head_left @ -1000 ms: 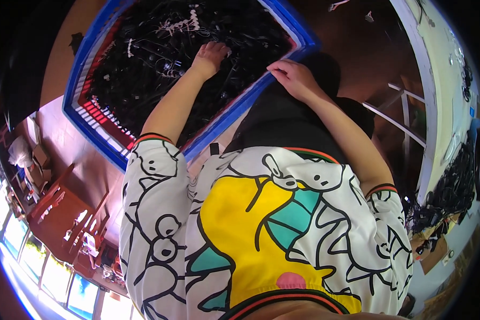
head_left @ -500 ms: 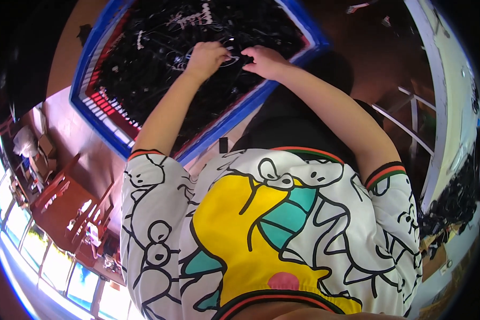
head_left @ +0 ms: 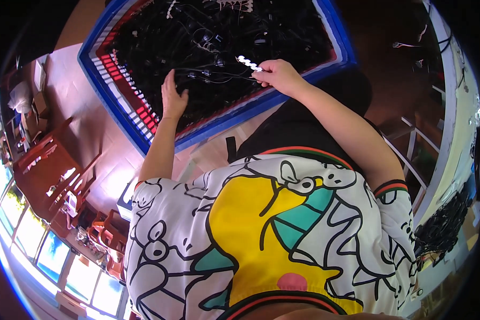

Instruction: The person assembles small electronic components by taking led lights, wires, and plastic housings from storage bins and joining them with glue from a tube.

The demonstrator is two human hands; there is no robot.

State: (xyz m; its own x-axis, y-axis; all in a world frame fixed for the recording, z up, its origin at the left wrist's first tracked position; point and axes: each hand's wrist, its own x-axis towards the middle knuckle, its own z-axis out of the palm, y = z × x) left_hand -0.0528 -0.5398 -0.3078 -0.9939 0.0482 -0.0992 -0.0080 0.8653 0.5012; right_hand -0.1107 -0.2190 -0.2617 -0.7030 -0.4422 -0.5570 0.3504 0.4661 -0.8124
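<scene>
My right hand (head_left: 280,78) pinches a bundle of thin wires with a row of small white plug connectors (head_left: 247,63) sticking out to the left of the fingertips. Dark wires trail leftward from it over a heap of black cables (head_left: 218,98). At the left side of the heap, my left hand (head_left: 174,99) hangs with fingers stretched and thumb apart, holding nothing. All of this lies inside a large tub with a blue rim (head_left: 109,125) and a red and white striped lining.
More pale connectors (head_left: 237,5) lie at the heap's far side. Loose wire bits (head_left: 405,45) are on the dark floor to the right, near a pale metal frame (head_left: 413,136). Reddish wooden furniture (head_left: 48,173) stands at left. Another black cable pile (head_left: 445,226) sits at lower right.
My hands were close together over the cables. The left has moved left and down, fingers now spread; the right now shows white connectors in its pinch. The view has shifted slightly.
</scene>
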